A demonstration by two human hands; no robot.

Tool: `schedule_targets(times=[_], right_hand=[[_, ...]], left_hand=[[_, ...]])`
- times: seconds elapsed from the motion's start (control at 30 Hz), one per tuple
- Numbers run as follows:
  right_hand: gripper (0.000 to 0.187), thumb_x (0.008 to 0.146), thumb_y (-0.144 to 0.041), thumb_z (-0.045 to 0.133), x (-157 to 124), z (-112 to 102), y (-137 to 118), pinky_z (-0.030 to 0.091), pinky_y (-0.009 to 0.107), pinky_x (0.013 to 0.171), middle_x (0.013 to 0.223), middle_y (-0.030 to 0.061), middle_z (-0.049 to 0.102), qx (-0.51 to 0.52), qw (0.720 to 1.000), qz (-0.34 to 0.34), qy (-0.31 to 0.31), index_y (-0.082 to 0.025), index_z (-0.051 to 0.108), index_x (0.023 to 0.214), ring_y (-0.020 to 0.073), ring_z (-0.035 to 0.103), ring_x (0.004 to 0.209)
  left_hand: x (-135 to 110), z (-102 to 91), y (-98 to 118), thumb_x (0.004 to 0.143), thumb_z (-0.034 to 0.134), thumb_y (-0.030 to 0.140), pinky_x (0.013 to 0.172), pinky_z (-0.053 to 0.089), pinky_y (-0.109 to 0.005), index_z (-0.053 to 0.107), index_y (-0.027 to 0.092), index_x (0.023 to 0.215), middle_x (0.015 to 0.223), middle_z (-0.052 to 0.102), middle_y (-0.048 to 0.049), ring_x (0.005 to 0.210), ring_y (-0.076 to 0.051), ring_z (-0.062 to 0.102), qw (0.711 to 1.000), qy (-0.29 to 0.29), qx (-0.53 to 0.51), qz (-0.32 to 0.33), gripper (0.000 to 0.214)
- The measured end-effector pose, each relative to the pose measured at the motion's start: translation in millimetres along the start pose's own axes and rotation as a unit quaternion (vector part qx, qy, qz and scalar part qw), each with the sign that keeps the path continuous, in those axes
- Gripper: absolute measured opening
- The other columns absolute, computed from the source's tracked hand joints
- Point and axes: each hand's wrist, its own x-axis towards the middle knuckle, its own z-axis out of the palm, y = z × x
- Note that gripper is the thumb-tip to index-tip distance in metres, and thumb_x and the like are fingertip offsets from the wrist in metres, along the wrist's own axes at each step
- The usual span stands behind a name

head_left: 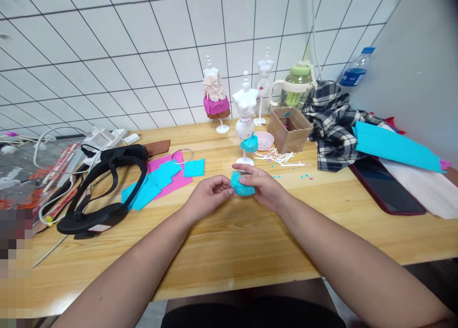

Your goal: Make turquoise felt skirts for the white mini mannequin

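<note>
The teal fabric bundle (242, 185) looked scrunched into a puffy little ball. Both the left hand (209, 195) and right hand (263, 185) were pinched closed on it, one each side.

A wall (143, 41) of white square tiles with dark grout lines rises well beyond the fingers (246, 168). Far to their right a plain grey panel (418, 56) stands at an angle to it. Beneath them a pale wooden tabletop (232, 242) spreads wide, evenly lit.
</note>
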Motion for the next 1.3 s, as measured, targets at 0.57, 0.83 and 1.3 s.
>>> schedule_targets(times=[0.57,0.83,1.3], right_hand=[[0.053,0.059,-0.021,0.075,3,-1,4,0.043,0.028,0.067,0.072,-0.0052,0.062,-0.138,0.985,-0.095,0.029,-0.023,0.052,0.107,0.0135,0.060,0.069],[0.053,0.063,-0.024,0.074,-1,5,9,0.038,0.025,0.058,0.070,-0.0063,0.061,-0.186,0.978,-0.093,0.004,-0.023,0.052,0.111,0.0109,0.054,0.061],[0.055,0.060,-0.020,0.082,1,-2,3,0.046,0.028,0.076,0.081,-0.0033,0.067,0.042,0.997,-0.065,-0.014,-0.026,0.056,0.108,0.0134,0.062,0.076]], left_hand=[[3,-7.9,5,0.071,0.071,0.048,0.089,0.047,-0.036,0.067,0.017,0.104,0.109,0.068,-0.0096,0.101,-0.025,0.062,0.990,0.106,0.089,-0.031,0.044],[4,-6.5,-6,0.067,0.078,0.037,0.078,0.046,-0.029,0.064,0.016,0.077,0.078,0.068,-0.0005,0.076,-0.015,0.062,0.986,0.113,-0.113,-0.048,0.027],[3,-10.8,0,0.068,0.078,0.041,0.081,0.046,-0.030,0.068,0.016,0.088,0.089,0.071,-0.0046,0.085,-0.019,0.063,0.994,0.059,-0.064,-0.069,0.033]])
